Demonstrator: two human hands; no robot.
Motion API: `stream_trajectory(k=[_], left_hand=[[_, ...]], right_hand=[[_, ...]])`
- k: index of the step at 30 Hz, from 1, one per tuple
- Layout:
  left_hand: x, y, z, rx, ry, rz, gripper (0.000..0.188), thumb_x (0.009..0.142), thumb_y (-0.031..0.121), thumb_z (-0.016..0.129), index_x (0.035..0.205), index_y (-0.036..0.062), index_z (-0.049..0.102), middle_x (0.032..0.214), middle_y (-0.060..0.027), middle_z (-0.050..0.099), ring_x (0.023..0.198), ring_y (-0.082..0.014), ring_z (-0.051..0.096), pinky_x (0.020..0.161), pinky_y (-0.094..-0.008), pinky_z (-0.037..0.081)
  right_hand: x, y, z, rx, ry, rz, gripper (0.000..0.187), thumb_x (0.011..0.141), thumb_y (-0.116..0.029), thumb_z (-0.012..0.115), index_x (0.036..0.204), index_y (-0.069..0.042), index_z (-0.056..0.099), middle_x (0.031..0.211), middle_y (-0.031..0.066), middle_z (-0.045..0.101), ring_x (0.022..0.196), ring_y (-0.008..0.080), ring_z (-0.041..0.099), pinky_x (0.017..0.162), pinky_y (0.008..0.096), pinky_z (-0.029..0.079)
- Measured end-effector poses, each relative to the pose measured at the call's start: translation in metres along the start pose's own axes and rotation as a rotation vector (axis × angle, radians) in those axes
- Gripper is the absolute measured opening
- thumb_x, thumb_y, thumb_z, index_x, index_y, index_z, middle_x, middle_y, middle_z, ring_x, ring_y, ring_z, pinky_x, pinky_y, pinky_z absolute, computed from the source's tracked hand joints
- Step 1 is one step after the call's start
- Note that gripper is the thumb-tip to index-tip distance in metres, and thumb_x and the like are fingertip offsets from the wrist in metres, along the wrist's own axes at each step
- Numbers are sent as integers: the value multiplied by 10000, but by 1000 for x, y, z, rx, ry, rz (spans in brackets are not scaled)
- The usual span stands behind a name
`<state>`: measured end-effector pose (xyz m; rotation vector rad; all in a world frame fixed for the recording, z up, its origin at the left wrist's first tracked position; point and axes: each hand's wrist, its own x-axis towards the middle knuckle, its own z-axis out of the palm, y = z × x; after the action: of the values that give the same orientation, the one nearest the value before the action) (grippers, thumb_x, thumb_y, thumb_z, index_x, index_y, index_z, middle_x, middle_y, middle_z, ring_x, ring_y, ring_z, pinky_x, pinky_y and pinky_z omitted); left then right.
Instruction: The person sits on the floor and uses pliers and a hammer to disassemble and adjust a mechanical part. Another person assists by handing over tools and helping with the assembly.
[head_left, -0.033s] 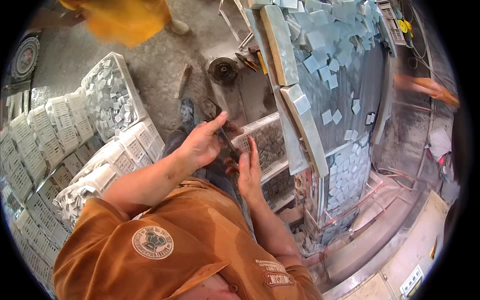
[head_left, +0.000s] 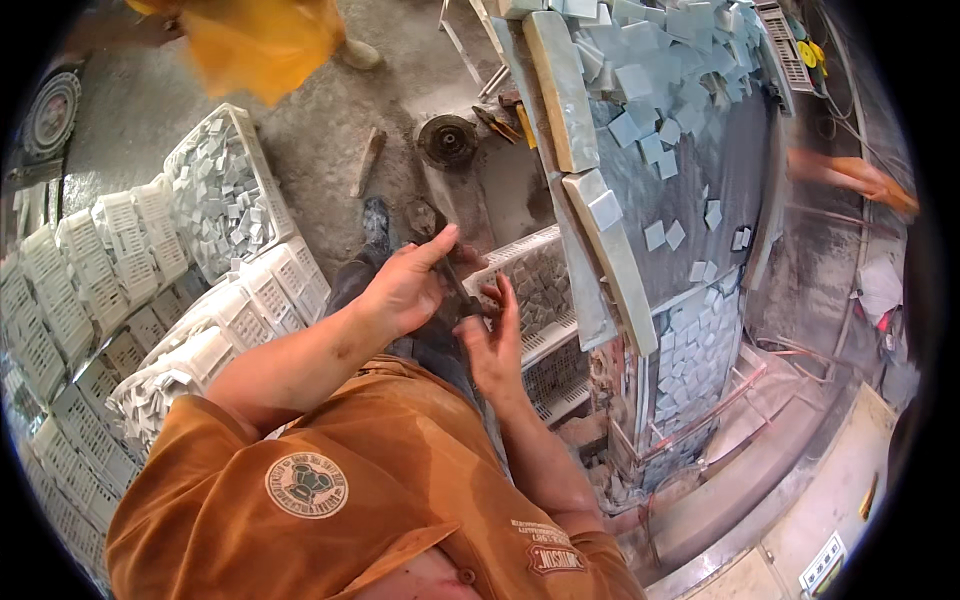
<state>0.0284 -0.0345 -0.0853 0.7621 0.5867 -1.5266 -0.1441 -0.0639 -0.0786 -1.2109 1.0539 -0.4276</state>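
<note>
A dark, narrow, bar-like tool [head_left: 458, 288] lies slanted between my two hands in front of my waist; its exact kind is hard to make out. My left hand [head_left: 405, 288] is curled round its upper part, the thumb stretched out above and the fingers partly hidden behind. At its lower end is my right hand [head_left: 492, 345], with the thumb against the bar and the fingers bent beside it. Beyond my left thumb shows a flat, dark, angular piece [head_left: 424, 215], perhaps the tool's head.
White plastic baskets [head_left: 225, 195] of small tiles stand stacked at left. To the right is a worktable [head_left: 690, 190] with pale blue tiles and stone edging strips [head_left: 612, 265]. A round dark disc [head_left: 447, 141] and pliers [head_left: 495, 124] lie ahead. A person in yellow [head_left: 262, 45] stands far left; another's arm [head_left: 850, 178] reaches in at right.
My right thumb and hand have shifted slightly down and left along the bar. The person in yellow has moved a little. My left hand has barely moved.
</note>
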Motion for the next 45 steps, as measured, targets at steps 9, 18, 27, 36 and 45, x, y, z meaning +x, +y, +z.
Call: stream_trajectory(k=[9,18,27,36,45], left_hand=[[1,-4,-4,11,-14,33,214,939,317,626,928,104,619,945,-74,643,1010,-268,628,912,-435,500],[4,-8,-13,-82,35,9,234,940,313,627,920,80,615,946,-82,645,1032,-286,626,911,-432,505],[4,-15,-21,-88,-57,-16,221,943,305,624,950,85,606,964,-84,641,1023,-278,627,933,-427,492],[5,-21,-23,-86,-17,-20,233,938,299,632,984,74,594,979,-75,647,1026,-265,633,934,-409,492],[6,-26,-25,-29,-32,-50,241,925,322,651,955,87,606,957,-52,651,1024,-253,631,919,-400,491]], right_hand=[[-3,21,-4,-344,-30,-170,496,1000,-266,507,1419,-45,361,1167,116,509,866,145,592,670,256,516],[8,10,-11,-331,-24,-240,388,983,-241,523,1301,-21,488,929,106,596,688,149,584,591,250,486],[2,10,-16,29,-29,127,415,965,-221,572,1319,-32,465,1008,80,566,708,135,571,595,242,477],[-12,19,-13,67,-107,206,475,944,-207,619,1357,-53,443,1158,106,530,819,123,579,668,246,512],[-17,25,-8,198,-17,362,440,987,-268,547,1334,-15,454,1109,101,546,832,138,580,655,253,508]])
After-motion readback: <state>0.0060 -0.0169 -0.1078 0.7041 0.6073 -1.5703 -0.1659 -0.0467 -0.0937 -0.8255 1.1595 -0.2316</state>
